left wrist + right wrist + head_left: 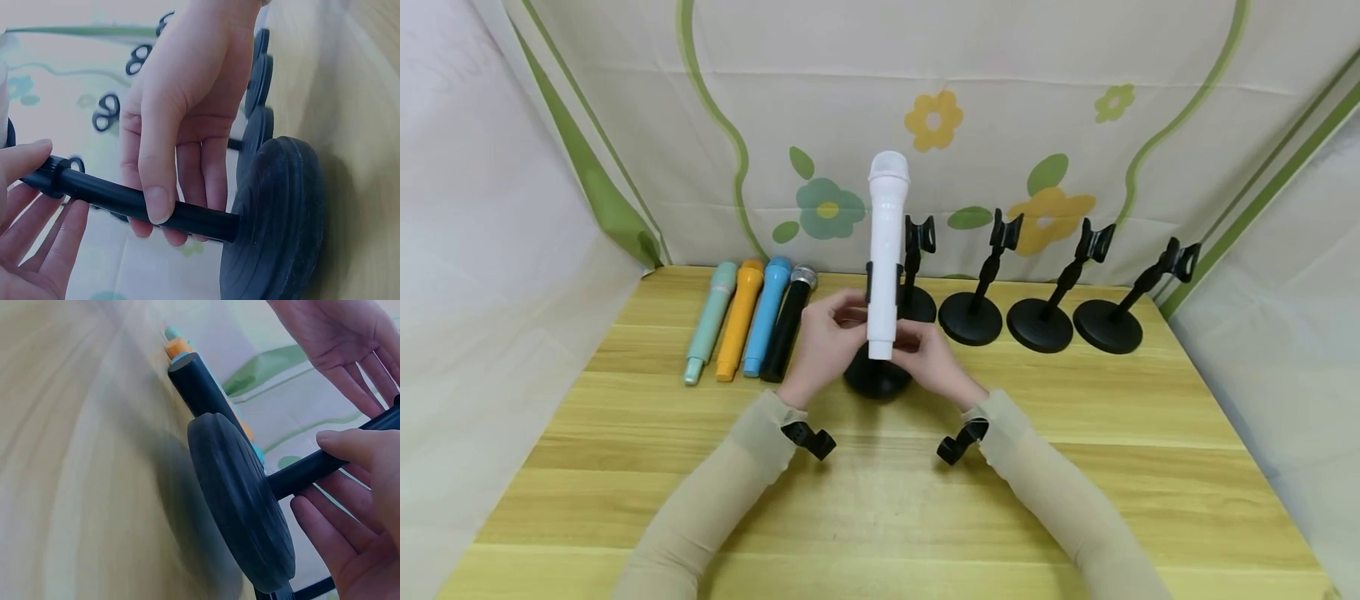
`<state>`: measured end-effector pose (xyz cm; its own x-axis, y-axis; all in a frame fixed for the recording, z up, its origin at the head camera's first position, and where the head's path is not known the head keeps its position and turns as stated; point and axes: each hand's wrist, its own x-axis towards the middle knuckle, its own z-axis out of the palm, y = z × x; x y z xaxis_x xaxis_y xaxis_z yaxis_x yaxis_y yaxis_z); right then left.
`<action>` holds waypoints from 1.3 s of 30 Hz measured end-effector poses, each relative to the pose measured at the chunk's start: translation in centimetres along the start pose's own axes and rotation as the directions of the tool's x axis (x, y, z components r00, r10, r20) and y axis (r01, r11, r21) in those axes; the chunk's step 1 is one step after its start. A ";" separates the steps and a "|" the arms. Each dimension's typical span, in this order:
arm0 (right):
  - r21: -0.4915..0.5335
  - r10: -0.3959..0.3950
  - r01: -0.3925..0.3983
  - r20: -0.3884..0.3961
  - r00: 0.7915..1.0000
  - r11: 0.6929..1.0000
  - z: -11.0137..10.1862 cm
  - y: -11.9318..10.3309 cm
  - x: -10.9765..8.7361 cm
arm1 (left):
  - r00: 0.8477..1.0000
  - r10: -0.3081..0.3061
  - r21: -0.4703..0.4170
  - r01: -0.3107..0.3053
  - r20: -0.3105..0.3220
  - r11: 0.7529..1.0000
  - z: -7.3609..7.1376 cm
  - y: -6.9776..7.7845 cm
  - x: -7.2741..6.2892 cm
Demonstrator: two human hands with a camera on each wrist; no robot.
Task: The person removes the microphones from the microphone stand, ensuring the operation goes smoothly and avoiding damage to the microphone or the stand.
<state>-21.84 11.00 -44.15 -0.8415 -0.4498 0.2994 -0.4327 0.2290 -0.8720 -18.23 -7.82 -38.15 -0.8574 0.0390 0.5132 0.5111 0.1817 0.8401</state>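
In the head view a white microphone (886, 242) stands nearly upright in the clip of a black desk stand, whose round base (877, 377) shows below it. My left hand (829, 342) pinches the stand's collar between thumb and fingers, high on the pole. Lower down, my right hand (934, 358) grips the pole (306, 475), thumb on one side and fingers on the other. Both wrist views show the thick ridged base (275, 219) close over the table, a shadow beneath it. The microphone covers most of the pole in the head view.
To the left lie a mint microphone (709, 325), an orange one (740, 321), a blue one (767, 321) and a black one (786, 329) with a silver head. Several black stands (970, 321) line the right rear of the wooden table (880, 508), before a flowered cloth (1000, 50).
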 end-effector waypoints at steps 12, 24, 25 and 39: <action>-0.025 0.013 -0.014 -0.021 1.000 1.000 -2.3 -3.1 -3.8 | 0.996 0.047 -0.096 -0.039 0.076 0.995 3.1 -0.8 -0.7; -0.009 0.046 -0.047 -0.086 0.995 0.999 -3.5 -0.6 -4.5 | 0.994 0.038 -0.119 -0.026 0.105 0.993 5.3 -1.5 -0.5; -0.005 0.045 -0.046 -0.094 0.994 0.999 -3.6 -0.1 -4.4 | 0.994 0.035 -0.119 -0.022 0.105 0.993 5.4 -1.5 -0.4; -0.045 0.044 -0.049 -0.109 0.993 0.998 -4.1 2.0 -4.2 | 0.995 -0.032 -0.097 0.041 0.090 0.994 6.5 -1.9 0.1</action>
<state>-20.49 16.94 -45.57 -0.8900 -0.3426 0.3009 -0.4047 0.2893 -0.8675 -19.69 -1.78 -40.82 -0.8753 0.1217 0.4681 0.4791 0.0866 0.8735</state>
